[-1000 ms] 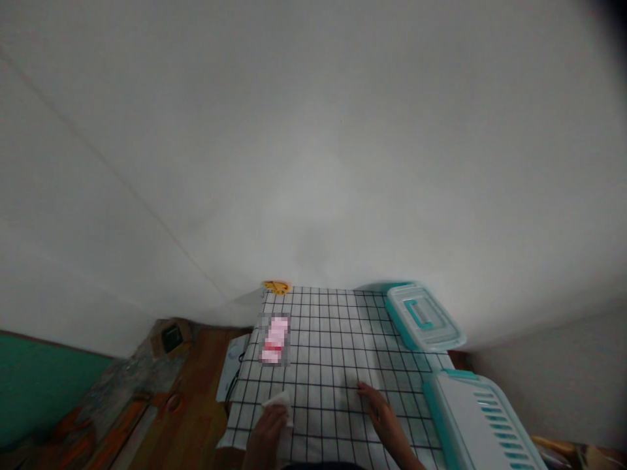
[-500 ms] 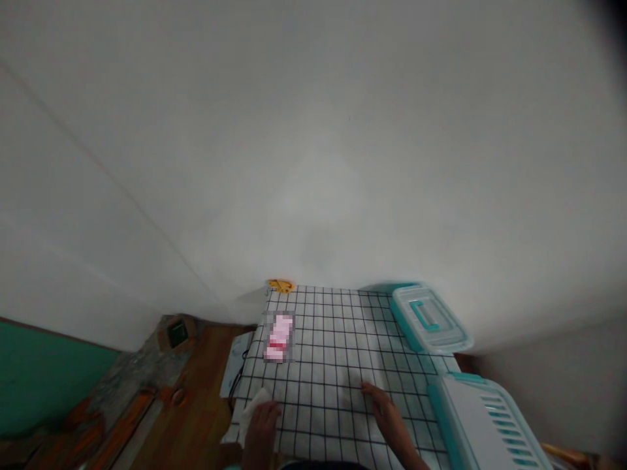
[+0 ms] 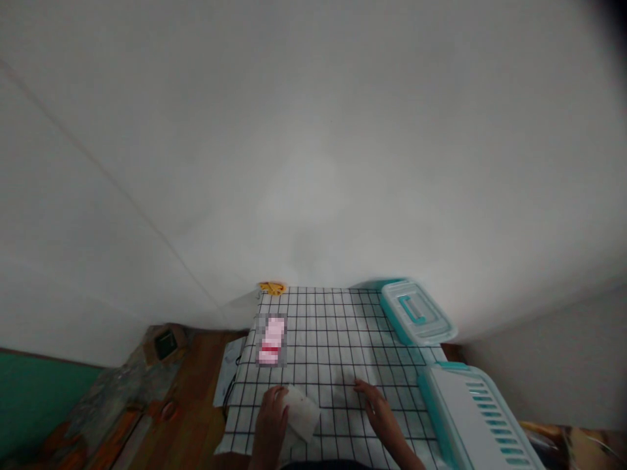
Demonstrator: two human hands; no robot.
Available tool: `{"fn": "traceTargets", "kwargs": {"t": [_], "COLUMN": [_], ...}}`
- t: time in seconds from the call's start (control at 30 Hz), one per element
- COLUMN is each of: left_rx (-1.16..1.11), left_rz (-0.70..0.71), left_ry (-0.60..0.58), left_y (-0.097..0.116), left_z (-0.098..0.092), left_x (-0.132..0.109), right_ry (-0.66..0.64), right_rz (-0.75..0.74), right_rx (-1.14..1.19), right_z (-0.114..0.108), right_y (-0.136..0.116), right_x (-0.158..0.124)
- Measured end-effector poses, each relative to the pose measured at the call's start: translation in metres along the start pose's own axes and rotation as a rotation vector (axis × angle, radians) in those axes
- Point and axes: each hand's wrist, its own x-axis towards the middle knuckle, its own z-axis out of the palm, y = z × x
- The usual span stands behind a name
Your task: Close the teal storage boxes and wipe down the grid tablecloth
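A white folded cloth or paper (image 3: 302,414) lies at the near side of the table, its left edge gripped by my left hand (image 3: 272,418). My right hand (image 3: 376,406) rests over the checked tablecloth (image 3: 333,339) to the right of it, fingers apart and holding nothing. Farther back on the left lies a pink and white item (image 3: 272,341), blurred by pixelation.
A yellow item (image 3: 273,288) sits at the table's back left corner. On the right are a lidded teal box (image 3: 418,312) and a larger teal and white container (image 3: 477,418). A cardboard box (image 3: 165,344) stands on the floor at left.
My left hand has moved right with the white piece, which now shows on the hand's right side. My right hand has hardly moved. The view has shifted slightly.
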Motion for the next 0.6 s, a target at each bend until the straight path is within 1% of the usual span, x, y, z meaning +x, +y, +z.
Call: {"fn": "traceTargets", "kwargs": {"t": [0.1,0.13,0.2,0.27,0.4,0.5,0.6], "left_rx": [0.009,0.003,-0.017,-0.046,-0.124,-0.19,-0.245], "left_rz": [-0.135,-0.165,-0.196,-0.196,-0.143,-0.088,-0.05], "left_ry": [-0.011,-0.029,-0.076,-0.12,-0.171,-0.198,-0.206], "left_y": [-0.016,-0.017,-0.014,-0.001,0.035,0.057,0.067], "left_z": [-0.008,-0.009,-0.009,-0.006,0.003,0.011,0.015], "left_x": [-0.006,-0.007,-0.008,-0.004,0.012,0.026,0.035], "right_ry": [-0.055,-0.085,-0.161,-0.251,-0.403,-0.435,-0.407], "right_rz": [-0.02,-0.038,-0.093,-0.158,-0.257,-0.257,-0.212], "right_rx": [-0.017,-0.017,-0.013,-0.005,0.011,0.009,0.004], "right_z": [0.003,0.005,0.013,0.023,0.038,0.038,0.031], "right_y": [-0.014,-0.021,-0.037,-0.054,-0.082,-0.09,-0.087], "right_x": [0.0,0.001,0.002,0.005,0.012,0.017,0.021]}}
